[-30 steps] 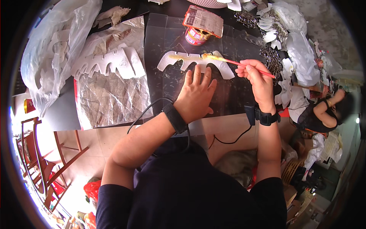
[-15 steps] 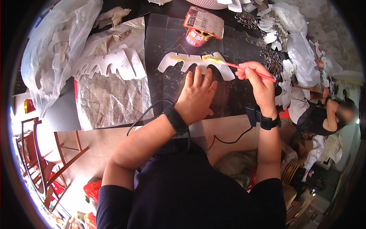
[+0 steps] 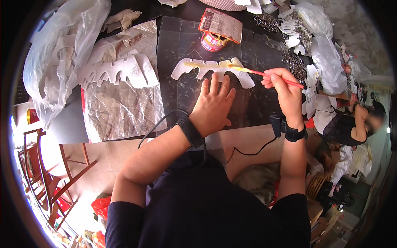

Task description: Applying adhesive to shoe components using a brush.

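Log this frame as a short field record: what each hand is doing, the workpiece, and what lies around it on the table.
left hand: left hand flat, fingers spread, pressing the lower edge of the white cut-out
right hand: right hand in a pinch grip on a red-handled brush
brush tip: on the cut-out's upper edge, where a yellowish streak runs
workpiece: notched white shape lying on a dark sheet
nearby: open tin just beyond the cut-out; stack of similar white cut-outs to the left; clear plastic bag far left
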A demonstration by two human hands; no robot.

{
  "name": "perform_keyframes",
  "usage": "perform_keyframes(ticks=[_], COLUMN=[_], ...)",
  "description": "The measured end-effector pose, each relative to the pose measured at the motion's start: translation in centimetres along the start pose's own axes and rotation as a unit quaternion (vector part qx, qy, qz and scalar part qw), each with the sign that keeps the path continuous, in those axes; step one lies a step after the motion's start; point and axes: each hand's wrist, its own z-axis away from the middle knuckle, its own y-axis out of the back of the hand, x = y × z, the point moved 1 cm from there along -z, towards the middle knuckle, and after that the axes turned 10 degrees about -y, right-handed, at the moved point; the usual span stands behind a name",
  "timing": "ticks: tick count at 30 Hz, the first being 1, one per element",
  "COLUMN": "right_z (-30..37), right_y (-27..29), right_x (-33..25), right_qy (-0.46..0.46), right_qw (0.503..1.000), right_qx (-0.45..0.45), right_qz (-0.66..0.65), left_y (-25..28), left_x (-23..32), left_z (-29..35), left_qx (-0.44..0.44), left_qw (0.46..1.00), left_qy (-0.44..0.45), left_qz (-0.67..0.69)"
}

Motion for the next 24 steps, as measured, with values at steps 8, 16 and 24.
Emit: perform_keyframes(ticks=[8, 16, 24], right_z=[-0.5, -0.5, -0.3], right_y=[-0.3, -1.1, -0.6], right_x=[-0.1, -0.6, -0.5], right_qy=[0.009, 0.000, 0.011], right_qw=[1.000, 1.000, 1.000], right_qx=[0.019, 0.000, 0.016], right_qz=[-0.003, 0.014, 0.005], left_y=[-0.1, 0.1, -0.1], left_x=[0.1, 0.1, 0.1], left_z=[-0.1, 0.0, -0.1], left_qx=[0.003, 0.000, 0.003], left_qw=[1.000, 1.000, 1.000], left_qy=[-0.003, -0.003, -0.004], left_qz=[0.008, 0.001, 0.002])
